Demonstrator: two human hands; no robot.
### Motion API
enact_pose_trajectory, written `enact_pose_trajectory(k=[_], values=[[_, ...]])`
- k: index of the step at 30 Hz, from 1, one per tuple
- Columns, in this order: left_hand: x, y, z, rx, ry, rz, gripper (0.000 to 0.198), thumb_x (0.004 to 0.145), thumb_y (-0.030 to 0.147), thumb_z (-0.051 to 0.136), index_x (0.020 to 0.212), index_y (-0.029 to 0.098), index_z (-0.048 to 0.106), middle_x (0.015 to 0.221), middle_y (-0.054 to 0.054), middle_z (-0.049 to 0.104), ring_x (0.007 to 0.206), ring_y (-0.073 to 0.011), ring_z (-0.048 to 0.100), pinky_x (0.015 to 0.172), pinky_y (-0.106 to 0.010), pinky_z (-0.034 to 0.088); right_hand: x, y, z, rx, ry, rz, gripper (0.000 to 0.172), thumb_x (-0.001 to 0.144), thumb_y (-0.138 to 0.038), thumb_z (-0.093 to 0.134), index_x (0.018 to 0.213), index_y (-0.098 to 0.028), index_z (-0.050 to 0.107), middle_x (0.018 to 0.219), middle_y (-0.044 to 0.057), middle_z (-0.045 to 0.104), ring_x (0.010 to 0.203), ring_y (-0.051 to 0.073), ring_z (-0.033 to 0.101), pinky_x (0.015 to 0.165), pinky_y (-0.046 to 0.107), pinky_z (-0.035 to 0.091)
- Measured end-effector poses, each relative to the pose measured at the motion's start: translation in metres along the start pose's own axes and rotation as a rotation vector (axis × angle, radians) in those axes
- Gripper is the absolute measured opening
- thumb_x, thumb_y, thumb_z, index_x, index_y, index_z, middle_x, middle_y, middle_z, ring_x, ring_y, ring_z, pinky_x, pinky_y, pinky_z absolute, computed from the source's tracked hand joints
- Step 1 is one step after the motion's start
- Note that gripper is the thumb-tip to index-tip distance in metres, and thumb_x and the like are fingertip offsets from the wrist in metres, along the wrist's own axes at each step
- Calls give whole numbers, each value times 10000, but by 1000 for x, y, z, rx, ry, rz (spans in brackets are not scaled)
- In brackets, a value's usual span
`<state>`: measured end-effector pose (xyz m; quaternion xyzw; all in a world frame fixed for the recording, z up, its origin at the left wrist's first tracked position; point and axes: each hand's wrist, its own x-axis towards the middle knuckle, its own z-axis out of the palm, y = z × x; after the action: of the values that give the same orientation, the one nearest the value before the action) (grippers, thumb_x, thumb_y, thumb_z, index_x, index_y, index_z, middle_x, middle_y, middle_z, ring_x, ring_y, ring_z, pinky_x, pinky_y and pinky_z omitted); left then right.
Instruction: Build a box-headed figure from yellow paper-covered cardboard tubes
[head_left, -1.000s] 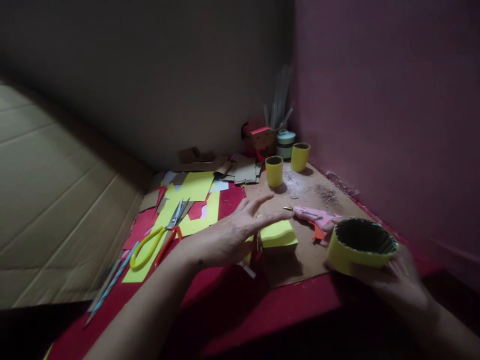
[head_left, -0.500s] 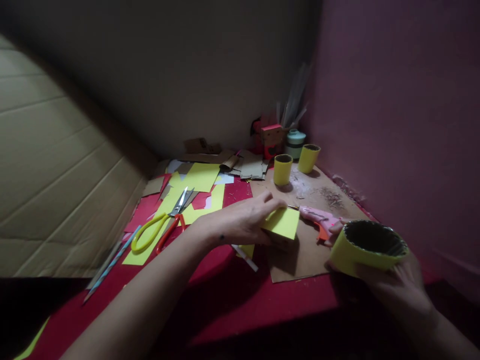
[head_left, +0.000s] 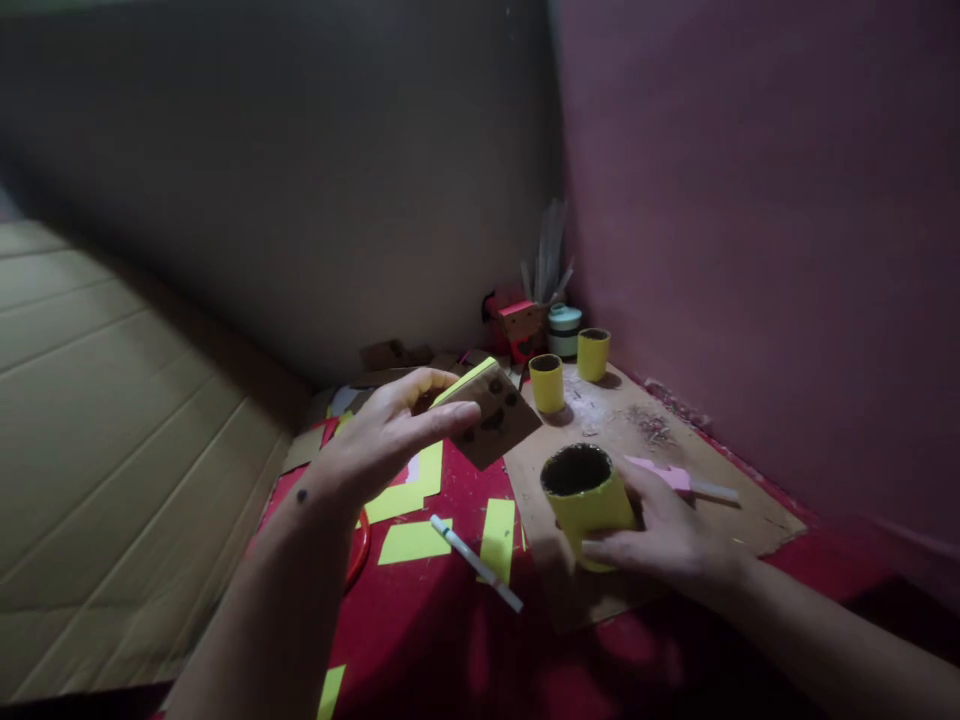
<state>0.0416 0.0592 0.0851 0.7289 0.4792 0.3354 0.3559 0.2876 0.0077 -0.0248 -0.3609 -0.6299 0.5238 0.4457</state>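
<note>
My left hand (head_left: pixel 409 420) pinches a small square cardboard piece (head_left: pixel 499 425) between thumb and fingers. It is tilted, its brown side with dark marks facing me and a yellow edge on top. Lower and to the right, my right hand (head_left: pixel 667 530) is wrapped round a yellow cup-like cylinder (head_left: pixel 592 525) with a dark inside and a rough rim, standing over the cardboard sheet (head_left: pixel 750 525). Whether its base touches the sheet I cannot tell. A pink glue gun (head_left: pixel 675 477) lies behind my right hand, partly hidden, with a clear glue stick poking out.
Two smaller yellow cylinders (head_left: pixel 547 385) stand farther back, near a light blue pot (head_left: pixel 564 330) and a red box (head_left: pixel 517 330). A white pen (head_left: pixel 476 563) and yellow paper scraps (head_left: pixel 416 543) lie on the red tabletop (head_left: pixel 420 625). Walls rise behind and right; a cardboard panel (head_left: pixel 135 450) stands left.
My left hand has lifted the cardboard piece and tipped it, so the brown marked side shows. My right hand has brought the yellow cylinder leftward. The view has shifted.
</note>
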Motion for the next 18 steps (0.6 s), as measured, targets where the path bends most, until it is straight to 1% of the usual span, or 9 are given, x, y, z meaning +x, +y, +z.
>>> enact_pose_trajectory(k=[4,8,11,15,18], values=[[1,15,10,-80,-50,29,464,771,517,673,1045,144,662,913,-93,677,823,-245,628,706,-349,488,9,3,4,225,-88,92,433,616,-334,827,955,-168,615,836,29,639,749,174,597,616,265,482],[3,21,22,-11,-70,27,488,776,558,662,1074,172,660,929,-78,677,865,-258,625,719,-353,479,12,3,7,414,-145,116,472,605,-290,854,984,-156,608,815,14,645,716,140,596,611,240,465],[5,17,27,33,-65,42,508,764,583,669,1092,195,654,920,-58,670,836,-234,606,688,-331,448,13,2,8,481,-175,127,496,630,-266,853,1048,-158,611,868,22,666,738,140,614,632,243,476],[8,8,31,-2,-42,38,560,763,591,671,1182,227,596,856,-27,634,759,-195,569,640,-308,409,15,5,8,506,-204,94,532,658,-258,843,1121,-155,603,975,55,686,822,167,636,698,274,493],[10,5,34,8,-21,36,569,770,587,669,1215,244,582,838,-12,609,748,-179,553,647,-300,406,16,7,7,506,-208,82,530,662,-249,845,1123,-154,602,966,46,679,833,164,633,715,272,493]])
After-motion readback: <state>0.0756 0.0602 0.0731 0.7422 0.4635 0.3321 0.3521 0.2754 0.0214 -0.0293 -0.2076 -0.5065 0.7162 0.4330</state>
